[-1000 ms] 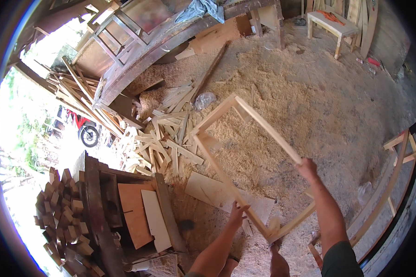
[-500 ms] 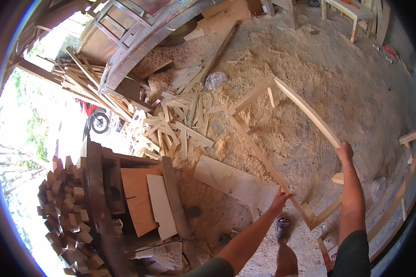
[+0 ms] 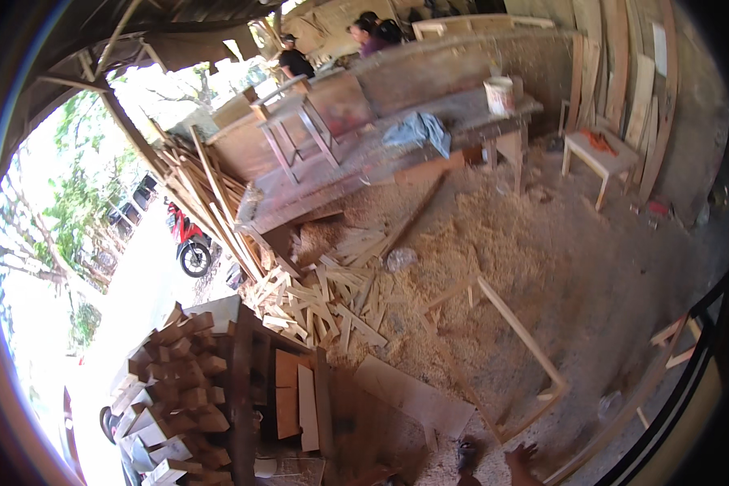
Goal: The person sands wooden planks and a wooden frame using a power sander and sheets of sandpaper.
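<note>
A rectangular wooden frame (image 3: 521,330) lies on the sawdust-strewn floor in front of me, slightly blurred, with short wooden pieces fixed at its corners. My right hand (image 3: 522,462) shows at the lower edge, just beside the frame's near corner. Its fingers are spread and hold nothing; a small gap separates them from the wood. My left hand is out of view. Close by on the left, my foot (image 3: 466,455) stands near a flat pale board (image 3: 413,395).
Wood offcuts (image 3: 340,304) are heaped left of the frame. A stack of timber (image 3: 182,364) stands nearer left. A workbench (image 3: 356,166) holds a stool (image 3: 300,134), a blue cloth (image 3: 419,132) and a bucket (image 3: 500,95). People (image 3: 294,61) are beyond it. A small table (image 3: 599,158) stands far right.
Both hands have let go of the wooden frame. The left hand has left the view, and the right has come back to the lower edge. The view has tilted up, showing the workbench and people.
</note>
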A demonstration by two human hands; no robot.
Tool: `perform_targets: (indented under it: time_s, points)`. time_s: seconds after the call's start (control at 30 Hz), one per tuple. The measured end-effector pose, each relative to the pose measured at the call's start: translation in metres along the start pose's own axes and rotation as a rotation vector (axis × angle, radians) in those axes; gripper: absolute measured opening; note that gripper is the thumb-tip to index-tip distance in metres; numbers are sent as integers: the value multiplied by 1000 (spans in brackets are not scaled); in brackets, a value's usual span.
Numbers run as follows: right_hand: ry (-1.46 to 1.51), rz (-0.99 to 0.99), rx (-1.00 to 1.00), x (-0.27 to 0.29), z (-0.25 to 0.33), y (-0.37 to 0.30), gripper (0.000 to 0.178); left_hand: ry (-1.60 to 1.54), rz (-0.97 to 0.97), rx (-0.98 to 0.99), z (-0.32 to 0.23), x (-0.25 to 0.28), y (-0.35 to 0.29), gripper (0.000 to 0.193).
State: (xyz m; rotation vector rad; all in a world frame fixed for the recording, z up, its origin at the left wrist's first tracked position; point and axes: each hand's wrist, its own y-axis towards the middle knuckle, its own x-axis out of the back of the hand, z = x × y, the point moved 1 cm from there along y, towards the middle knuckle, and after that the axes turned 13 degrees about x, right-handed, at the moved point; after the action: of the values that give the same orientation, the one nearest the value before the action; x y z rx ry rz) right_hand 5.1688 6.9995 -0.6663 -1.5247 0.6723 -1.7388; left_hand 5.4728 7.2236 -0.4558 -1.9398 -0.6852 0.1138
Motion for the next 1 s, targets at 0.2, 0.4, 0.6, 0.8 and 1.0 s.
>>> perform_targets:
  time_s: [0.2,0.4,0.6,0.8,1.0]
  points:
    - [-87,135,170,44,48,-111,92,-88,-79,-169,-42,43,-160,64]
    - [-60,38,371,112,150,-112,90,-179,-161,-299,-5,60,-289,59]
    - [-147,-39,534,122,213,-132,91,-245,-250,-422,94,71,-397,55]
    - [-291,-55,722,-24,212,-231,89,-350,-389,-456,231,70,-507,50]
    - [-1230,673,1564,-193,189,-370,58,-473,-566,-475,342,73,-608,45]
